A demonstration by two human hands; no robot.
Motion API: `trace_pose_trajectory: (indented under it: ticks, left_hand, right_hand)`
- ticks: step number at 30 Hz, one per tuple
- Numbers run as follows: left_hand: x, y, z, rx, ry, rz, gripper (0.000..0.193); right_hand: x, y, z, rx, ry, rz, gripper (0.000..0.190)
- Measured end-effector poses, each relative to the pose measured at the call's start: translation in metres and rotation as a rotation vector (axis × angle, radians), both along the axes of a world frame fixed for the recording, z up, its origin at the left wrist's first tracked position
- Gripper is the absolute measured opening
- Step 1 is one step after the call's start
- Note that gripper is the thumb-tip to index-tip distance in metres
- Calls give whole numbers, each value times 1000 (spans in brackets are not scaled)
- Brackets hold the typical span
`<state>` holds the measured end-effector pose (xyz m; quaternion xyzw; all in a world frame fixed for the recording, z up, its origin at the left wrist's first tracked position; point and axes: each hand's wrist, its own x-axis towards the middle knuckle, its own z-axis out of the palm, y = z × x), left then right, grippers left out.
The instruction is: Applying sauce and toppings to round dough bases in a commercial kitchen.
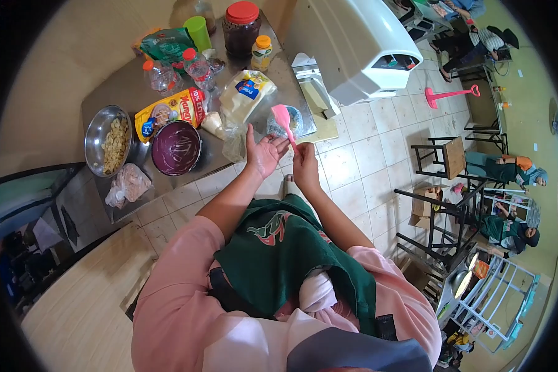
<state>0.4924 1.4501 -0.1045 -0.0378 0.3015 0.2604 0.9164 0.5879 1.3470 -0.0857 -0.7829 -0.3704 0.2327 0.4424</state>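
A pink spatula point(282, 118) is gripped by its handle in my right hand point(306, 165), its head pointing up and left. My left hand point(265, 153) is palm up with fingers spread, its fingertips beside the spatula's handle. Past my fingertips, a clear plastic tub or bag point(274, 126) stands near the table's corner, partly behind the spatula. Left of my left hand lie a crumpled clear plastic bag point(234, 143) and a white piping bag point(213, 124). A purple bowl point(176, 149) smeared with residue and a steel bowl of pale flat pieces point(93, 144) stand farther left.
On the metal table point(116, 88) are a yellow pouch point(183, 108), a cream-coloured pack point(242, 104), bottles point(198, 72), a red-lidded jar point(242, 35) and a bag of pinkish contents point(129, 183). A white appliance point(348, 42) stands at the right. Stools point(453, 158) and several people are farther off.
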Motion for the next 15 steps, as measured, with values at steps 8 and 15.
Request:
trace_pose_trajectory:
  ticks: [8,15]
  left_hand:
    - [-1,4,-1,22,-45,-9,77]
    - [1,4,2,51,-1,-41,73]
  right_hand:
    - [19,-39,39,-158,186,-35,11]
    - [50,-59,80,-309,39,58,15]
